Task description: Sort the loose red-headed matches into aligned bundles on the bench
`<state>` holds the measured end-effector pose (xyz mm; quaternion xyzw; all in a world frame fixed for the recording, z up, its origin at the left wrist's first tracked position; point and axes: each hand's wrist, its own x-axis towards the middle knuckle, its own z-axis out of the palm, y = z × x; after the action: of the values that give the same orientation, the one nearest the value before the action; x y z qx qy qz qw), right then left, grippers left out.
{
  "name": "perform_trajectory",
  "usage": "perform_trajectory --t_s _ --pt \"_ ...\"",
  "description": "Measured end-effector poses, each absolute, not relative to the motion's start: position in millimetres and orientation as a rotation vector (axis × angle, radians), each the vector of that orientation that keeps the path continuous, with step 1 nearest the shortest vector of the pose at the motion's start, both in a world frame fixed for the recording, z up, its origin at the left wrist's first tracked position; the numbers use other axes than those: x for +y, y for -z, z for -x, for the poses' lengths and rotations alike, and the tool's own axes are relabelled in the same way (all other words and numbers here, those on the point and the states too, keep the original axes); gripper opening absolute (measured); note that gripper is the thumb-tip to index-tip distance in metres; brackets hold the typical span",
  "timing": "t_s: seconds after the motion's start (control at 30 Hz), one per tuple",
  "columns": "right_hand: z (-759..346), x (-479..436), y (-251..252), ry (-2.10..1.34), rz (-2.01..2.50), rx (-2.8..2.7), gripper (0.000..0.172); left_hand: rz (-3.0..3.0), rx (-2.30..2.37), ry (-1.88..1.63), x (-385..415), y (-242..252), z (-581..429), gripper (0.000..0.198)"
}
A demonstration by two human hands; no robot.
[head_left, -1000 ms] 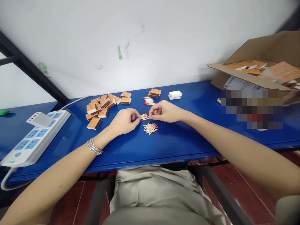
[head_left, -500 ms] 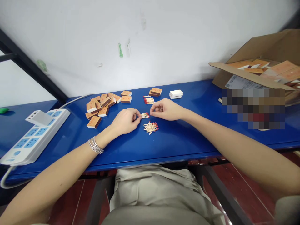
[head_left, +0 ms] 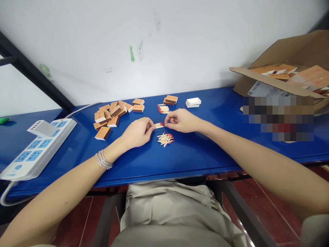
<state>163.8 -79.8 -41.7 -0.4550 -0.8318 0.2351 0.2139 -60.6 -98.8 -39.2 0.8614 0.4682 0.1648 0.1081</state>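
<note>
My left hand (head_left: 137, 132) rests on the blue table (head_left: 195, 154) with its fingers pinched round a small bundle of red-tipped matches (head_left: 159, 125). My right hand (head_left: 181, 120) is curled just right of the bundle, thumb and forefinger closed at the match heads. A loose heap of matches (head_left: 165, 138) lies just in front of both hands. A second little pile of matches (head_left: 162, 109) lies behind them, next to two orange matchboxes (head_left: 170, 100) and white inner trays (head_left: 193, 102).
Several orange matchboxes (head_left: 111, 116) are scattered at the back left. A white power strip (head_left: 37, 146) with a plugged adapter lies at the far left. An open cardboard box (head_left: 285, 77) holding more matchboxes stands at the right.
The right hand's fingertips have eased off the bundle slightly and shifted a little right; the left hand still holds the matches. The view has drifted a little.
</note>
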Motion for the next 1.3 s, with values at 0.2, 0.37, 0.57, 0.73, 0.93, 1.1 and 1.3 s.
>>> perform_trajectory --t_s 0.2,0.37,0.57,0.73,0.93,1.1,1.3 --pt "-164 -76 48 -0.631 1.205 -2.321 0.016 -2.384 1.232 -0.518 -115 29 56 0.012" --pt "-163 -76 54 -0.597 1.166 -2.316 0.018 -2.381 1.167 -0.504 -116 26 55 0.016" --pt "-162 -77 49 -0.613 1.206 -2.332 0.016 -2.518 1.349 -0.559 -101 36 61 0.015" --pt "-169 -79 39 -0.835 1.121 -2.331 0.017 -2.593 1.382 -0.554 -96 41 63 0.016" --pt "-175 -83 30 -1.090 1.001 -2.388 0.020 -2.612 1.386 -0.504 -95 43 61 0.015" --pt "-175 -81 32 -1.025 1.045 -2.359 0.021 -2.597 1.413 -0.467 -95 43 59 0.013" --pt "-173 -81 34 -0.980 1.083 -2.354 0.021 -2.634 1.443 -0.409 -98 41 58 0.015"
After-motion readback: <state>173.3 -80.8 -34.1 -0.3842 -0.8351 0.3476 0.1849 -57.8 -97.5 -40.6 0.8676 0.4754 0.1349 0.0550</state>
